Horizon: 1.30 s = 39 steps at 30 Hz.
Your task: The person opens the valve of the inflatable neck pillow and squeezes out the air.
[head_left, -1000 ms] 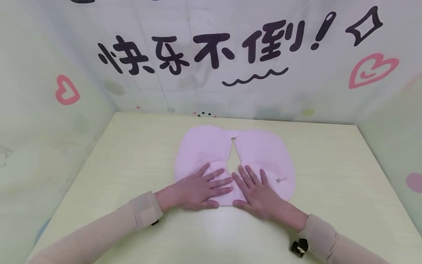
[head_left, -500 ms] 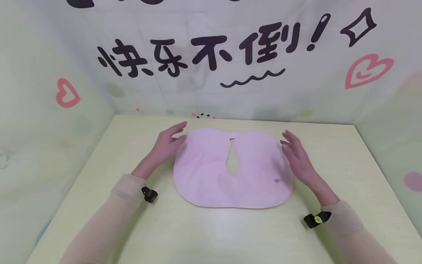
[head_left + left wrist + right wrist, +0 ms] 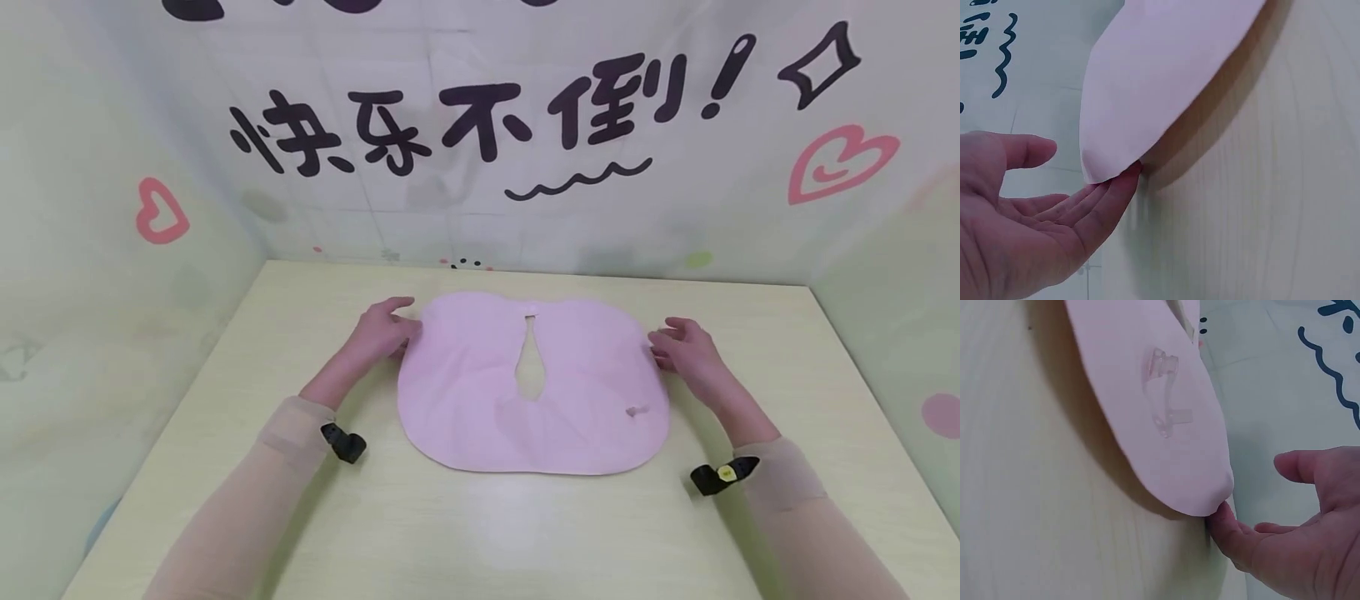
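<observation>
A flat pink inflatable neck pillow (image 3: 465, 392) lies on the table, with a teardrop opening in its middle. A clear plastic air valve (image 3: 1163, 394) shows on its right half in the right wrist view. At the pillow's far left edge is my left hand (image 3: 375, 333). Its fingertips (image 3: 1124, 181) reach under the rim, while the thumb stands off to the side. My right hand (image 3: 693, 358) is at the opposite edge, fingertips tucked at the underside of the rim and thumb apart. Both side edges rise a little over the table, casting shadows.
The pale wooden table (image 3: 480, 542) ends against a printed fabric backdrop (image 3: 480, 217) with black lettering and pink hearts. Similar fabric walls close in both sides. A small black wrist camera (image 3: 345, 443) sits at the left cuff, another wrist camera (image 3: 723, 475) at the right.
Both hands lay flat on the pillow's near part, then moved outward and away to its side edges. Since half a second ago the fingertips have come in under the rim.
</observation>
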Tool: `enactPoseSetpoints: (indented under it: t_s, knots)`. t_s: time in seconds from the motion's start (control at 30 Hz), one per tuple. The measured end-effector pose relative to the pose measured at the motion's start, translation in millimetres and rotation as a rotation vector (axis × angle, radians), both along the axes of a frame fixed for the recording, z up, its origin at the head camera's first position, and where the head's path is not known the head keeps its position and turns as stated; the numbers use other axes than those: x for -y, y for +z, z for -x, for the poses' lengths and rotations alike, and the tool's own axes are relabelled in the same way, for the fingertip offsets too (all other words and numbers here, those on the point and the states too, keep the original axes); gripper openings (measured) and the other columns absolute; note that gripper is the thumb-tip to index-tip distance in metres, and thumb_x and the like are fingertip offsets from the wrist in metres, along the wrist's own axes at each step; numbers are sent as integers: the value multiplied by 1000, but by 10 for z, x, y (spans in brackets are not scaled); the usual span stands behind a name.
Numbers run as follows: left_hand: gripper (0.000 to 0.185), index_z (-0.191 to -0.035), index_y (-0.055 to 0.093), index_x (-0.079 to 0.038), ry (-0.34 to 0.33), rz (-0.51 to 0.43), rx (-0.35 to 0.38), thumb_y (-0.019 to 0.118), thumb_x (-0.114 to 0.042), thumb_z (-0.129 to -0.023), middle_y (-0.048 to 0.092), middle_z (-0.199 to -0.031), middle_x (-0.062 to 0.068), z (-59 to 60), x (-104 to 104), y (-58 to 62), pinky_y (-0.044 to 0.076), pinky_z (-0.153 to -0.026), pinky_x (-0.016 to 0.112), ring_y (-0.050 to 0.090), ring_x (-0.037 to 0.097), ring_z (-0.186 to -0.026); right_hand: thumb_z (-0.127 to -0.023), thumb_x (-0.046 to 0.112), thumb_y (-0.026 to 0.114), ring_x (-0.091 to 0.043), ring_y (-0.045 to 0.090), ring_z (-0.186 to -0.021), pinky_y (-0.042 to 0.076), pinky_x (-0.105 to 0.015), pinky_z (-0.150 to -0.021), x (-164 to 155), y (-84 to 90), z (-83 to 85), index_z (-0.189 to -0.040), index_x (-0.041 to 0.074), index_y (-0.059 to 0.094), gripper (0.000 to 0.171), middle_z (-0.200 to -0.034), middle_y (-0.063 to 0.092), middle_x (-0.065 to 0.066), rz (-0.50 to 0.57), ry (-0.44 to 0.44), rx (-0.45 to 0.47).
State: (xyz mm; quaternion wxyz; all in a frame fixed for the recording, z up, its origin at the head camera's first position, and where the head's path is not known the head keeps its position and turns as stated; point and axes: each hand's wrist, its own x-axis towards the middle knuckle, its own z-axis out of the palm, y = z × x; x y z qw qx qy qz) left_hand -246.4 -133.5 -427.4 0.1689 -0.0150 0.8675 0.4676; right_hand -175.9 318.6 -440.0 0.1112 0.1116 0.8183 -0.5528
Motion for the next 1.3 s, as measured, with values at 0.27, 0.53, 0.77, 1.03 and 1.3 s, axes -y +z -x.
enactPoseSetpoints:
  t_s: [0.27, 0.53, 0.77, 1.03, 1.3]
  knots:
    - [44, -132, 59, 14, 64, 3, 95, 62, -16, -100, 68, -111, 25, 15, -2, -103, 58, -68, 30, 69, 20, -79, -106, 17, 54, -5, 60, -78, 55, -22, -68, 7, -28, 22, -140, -22, 44, 53, -108, 66, -19, -49, 50, 70]
    - [40, -132, 61, 12, 178, -99, 132, 63, -13, -101, 67, -104, 17, 72, 38, -185, 54, -63, 24, 62, 14, -74, -103, 16, 61, -4, 55, -66, 50, -22, -59, -45, -117, 52, -125, -20, 59, 42, -81, 63, -1, -135, -52, -3]
    - [45, -134, 56, 14, 188, -183, 178, 62, -17, -103, 66, -86, 8, 92, 74, -202, 56, -60, 24, 63, 10, -66, -104, 21, 59, -3, 64, -74, 57, -22, -68, -100, -130, 53, -131, -19, 56, 49, -93, 70, -3, -70, -52, 13]
    - [41, -132, 49, 21, 30, -229, 313, 60, -2, -101, 70, -75, 9, -117, 243, -156, 61, -67, 32, 71, 14, -64, -101, 6, 62, -8, 70, -73, 59, -26, -71, -284, -61, -169, -127, -25, 54, 42, -93, 75, -7, 6, 216, 102]
    - [45, -136, 46, 22, 90, -285, 256, 60, -3, -102, 69, -75, 6, -118, 258, -155, 60, -65, 28, 68, 10, -64, -100, 0, 61, -8, 71, -70, 59, -25, -71, -284, -101, -222, -123, -28, 53, 37, -89, 74, -6, 81, 219, 114]
